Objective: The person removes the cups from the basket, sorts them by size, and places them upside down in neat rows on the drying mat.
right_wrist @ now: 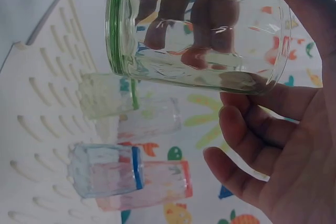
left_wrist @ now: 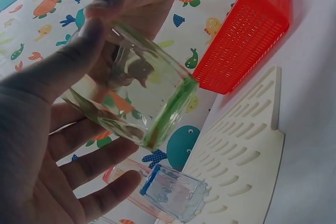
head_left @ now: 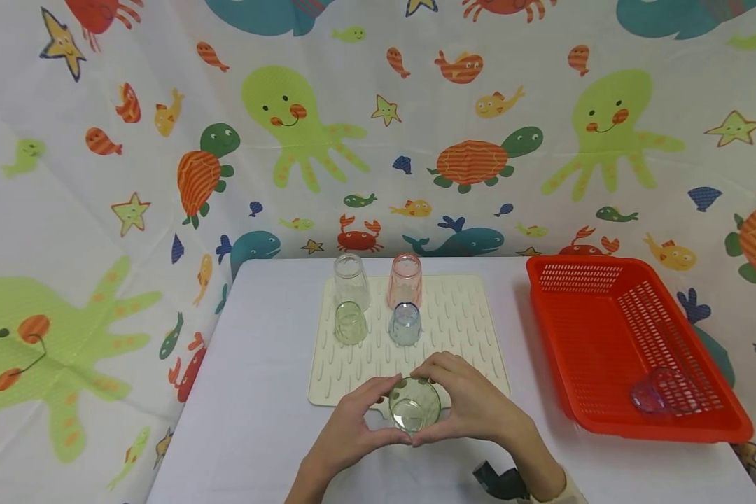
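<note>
Between my two hands, a pale green drinking glass (head_left: 414, 406) is held raised over the front of a cream ribbed drying mat (head_left: 460, 315). My left hand (head_left: 358, 418) grips its left side with thumb and fingers; my right hand (head_left: 475, 404) grips the right side. In the left wrist view the glass (left_wrist: 139, 85) is tilted, its thick green end away from the palm. Farther back on the mat stand a small green glass (head_left: 350, 324), a small blue glass (head_left: 406, 325), a tall clear glass (head_left: 351, 281) and a tall pink glass (head_left: 406, 280).
To the right, a red plastic basket (head_left: 582, 315) sits on the white table (head_left: 252, 364), with a purple glass (head_left: 664, 392) lying inside. A black device (head_left: 500, 481) is near the right wrist. A curtain with sea animals (head_left: 365, 161) hangs behind the table.
</note>
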`<state>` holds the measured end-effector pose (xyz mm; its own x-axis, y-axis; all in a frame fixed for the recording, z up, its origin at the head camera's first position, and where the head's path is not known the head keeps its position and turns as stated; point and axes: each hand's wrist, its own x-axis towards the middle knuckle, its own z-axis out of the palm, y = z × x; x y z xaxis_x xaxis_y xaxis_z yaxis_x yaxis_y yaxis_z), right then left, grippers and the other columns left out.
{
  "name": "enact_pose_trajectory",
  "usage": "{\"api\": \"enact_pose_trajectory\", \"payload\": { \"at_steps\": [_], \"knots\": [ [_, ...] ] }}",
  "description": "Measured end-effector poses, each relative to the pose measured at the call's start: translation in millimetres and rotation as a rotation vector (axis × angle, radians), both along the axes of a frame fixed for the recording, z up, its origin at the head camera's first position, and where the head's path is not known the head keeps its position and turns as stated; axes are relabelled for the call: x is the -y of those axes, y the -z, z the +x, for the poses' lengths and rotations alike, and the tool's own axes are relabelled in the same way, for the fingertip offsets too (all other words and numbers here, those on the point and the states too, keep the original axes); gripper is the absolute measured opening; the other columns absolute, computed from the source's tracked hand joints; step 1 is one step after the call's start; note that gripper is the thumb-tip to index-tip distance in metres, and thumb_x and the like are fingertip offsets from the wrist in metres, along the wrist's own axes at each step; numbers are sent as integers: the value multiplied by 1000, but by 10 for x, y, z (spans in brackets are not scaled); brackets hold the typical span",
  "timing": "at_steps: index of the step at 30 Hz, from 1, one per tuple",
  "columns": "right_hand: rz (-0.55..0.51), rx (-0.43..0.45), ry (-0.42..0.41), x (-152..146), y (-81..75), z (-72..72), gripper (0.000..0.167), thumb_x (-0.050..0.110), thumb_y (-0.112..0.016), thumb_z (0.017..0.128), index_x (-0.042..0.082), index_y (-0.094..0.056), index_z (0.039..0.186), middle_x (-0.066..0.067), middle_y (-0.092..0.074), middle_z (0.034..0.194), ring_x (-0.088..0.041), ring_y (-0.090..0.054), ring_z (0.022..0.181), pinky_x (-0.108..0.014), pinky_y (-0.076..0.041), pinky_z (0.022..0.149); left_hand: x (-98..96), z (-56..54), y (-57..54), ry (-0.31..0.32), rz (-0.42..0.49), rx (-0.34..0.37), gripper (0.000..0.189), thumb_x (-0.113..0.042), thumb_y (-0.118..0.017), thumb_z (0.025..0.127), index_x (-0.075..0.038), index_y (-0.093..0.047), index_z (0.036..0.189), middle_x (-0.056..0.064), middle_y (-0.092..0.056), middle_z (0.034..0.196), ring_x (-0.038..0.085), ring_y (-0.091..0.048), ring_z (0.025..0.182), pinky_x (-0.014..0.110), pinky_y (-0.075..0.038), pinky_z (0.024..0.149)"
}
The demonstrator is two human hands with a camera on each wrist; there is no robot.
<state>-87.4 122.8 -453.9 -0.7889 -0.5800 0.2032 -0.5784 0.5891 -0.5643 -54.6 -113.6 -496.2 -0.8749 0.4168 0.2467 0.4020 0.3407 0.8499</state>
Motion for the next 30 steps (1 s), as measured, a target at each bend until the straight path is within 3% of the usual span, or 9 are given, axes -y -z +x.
{"api": "enact_pose_trajectory", "payload": {
  "at_steps": [10, 20, 30],
  "knots": [
    [-29, 11, -28, -6, -2, 2, 87, 81, -75, 59, 23, -66, 123, 13, -64, 114, 0, -54, 103, -26, -59, 87, -11, 0, -21, -7, -2, -67, 75, -41, -86, 77, -16, -56, 140, -3, -66, 130, 14, -67, 106, 29, -62, 83],
    [-34, 18, -36, 2, 5, 7, 99, 80, -75, 57, 20, -61, 133, 16, -62, 116, -2, -55, 101, -25, -59, 86, -23, 7, -23, -42, -51, -57, 73, -44, -87, 76, -22, -56, 139, -12, -62, 128, 9, -64, 104, 31, -62, 81],
    [-104, 55, -51, -21, 63, 2, 98, 74, -78, 59, 24, -54, 140, 17, -59, 121, -5, -56, 109, -32, -61, 92, -71, -3, -7, -110, -28, -159, 72, -41, -90, 70, -23, -58, 132, -4, -50, 130, 13, -56, 114, 30, -59, 78]
  ]
}}
